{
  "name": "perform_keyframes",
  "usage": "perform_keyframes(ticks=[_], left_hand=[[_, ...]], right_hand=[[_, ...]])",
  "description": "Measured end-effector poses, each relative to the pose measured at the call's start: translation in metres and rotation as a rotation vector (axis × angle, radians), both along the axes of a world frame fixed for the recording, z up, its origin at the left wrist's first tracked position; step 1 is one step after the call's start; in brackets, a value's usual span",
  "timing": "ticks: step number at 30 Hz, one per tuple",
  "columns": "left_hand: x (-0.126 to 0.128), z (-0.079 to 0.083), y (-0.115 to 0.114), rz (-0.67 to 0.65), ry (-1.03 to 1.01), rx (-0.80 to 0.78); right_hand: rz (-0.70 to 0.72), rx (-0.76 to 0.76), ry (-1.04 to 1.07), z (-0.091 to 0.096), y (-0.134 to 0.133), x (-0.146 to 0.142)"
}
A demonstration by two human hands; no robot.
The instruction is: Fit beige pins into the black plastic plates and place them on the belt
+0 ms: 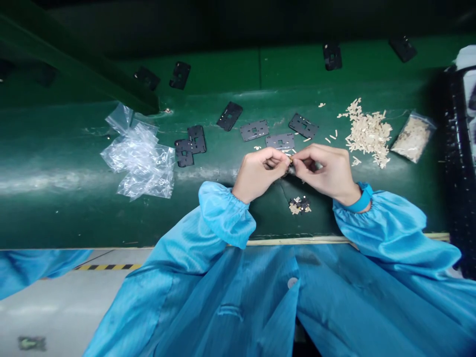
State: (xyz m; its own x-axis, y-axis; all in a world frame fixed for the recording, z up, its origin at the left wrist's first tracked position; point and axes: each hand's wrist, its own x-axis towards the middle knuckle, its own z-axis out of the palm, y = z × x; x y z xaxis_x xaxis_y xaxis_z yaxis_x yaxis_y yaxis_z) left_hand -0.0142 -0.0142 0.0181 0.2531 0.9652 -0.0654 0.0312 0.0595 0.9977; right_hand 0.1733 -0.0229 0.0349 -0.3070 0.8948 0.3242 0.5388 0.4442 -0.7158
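Note:
My left hand and my right hand meet over the green belt, fingers pinched together around a small dark part held between them. A tiny beige piece seems to sit at the fingertips. Just below the hands lies a small heap of dark and beige bits. Several flat black plates lie on the belt just beyond my hands. A pile of small beige pieces is spread to the right of them.
Crumpled clear plastic bags lie to the left. A clear bag of beige pieces sits at far right beside a black tray edge. More black plates rest farther back. A blue sleeve of another person shows at lower left.

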Motion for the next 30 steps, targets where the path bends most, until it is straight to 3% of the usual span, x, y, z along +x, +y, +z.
perform_keyframes(ticks=[4, 8, 14, 25, 28, 30], left_hand=[[-0.003, 0.002, 0.002, -0.003, 0.032, -0.023], [-0.005, 0.002, 0.006, 0.085, 0.064, -0.032], [-0.004, 0.001, 0.003, 0.075, 0.085, -0.027], [-0.002, -0.004, -0.002, 0.015, 0.061, -0.04], [-0.005, -0.003, -0.002, -0.017, 0.134, 0.041], [-0.01, -0.003, 0.001, -0.013, 0.256, 0.198]], right_hand=[[-0.083, -0.046, 0.035, -0.002, 0.005, 0.005], [-0.237, -0.043, 0.084, -0.006, 0.011, 0.014], [-0.026, 0.017, 0.027, -0.01, -0.001, 0.004], [-0.097, 0.092, -0.045, -0.016, -0.01, -0.008], [-0.174, 0.024, -0.007, -0.014, -0.005, -0.005], [-0.261, -0.018, 0.017, -0.015, 0.002, 0.001]])
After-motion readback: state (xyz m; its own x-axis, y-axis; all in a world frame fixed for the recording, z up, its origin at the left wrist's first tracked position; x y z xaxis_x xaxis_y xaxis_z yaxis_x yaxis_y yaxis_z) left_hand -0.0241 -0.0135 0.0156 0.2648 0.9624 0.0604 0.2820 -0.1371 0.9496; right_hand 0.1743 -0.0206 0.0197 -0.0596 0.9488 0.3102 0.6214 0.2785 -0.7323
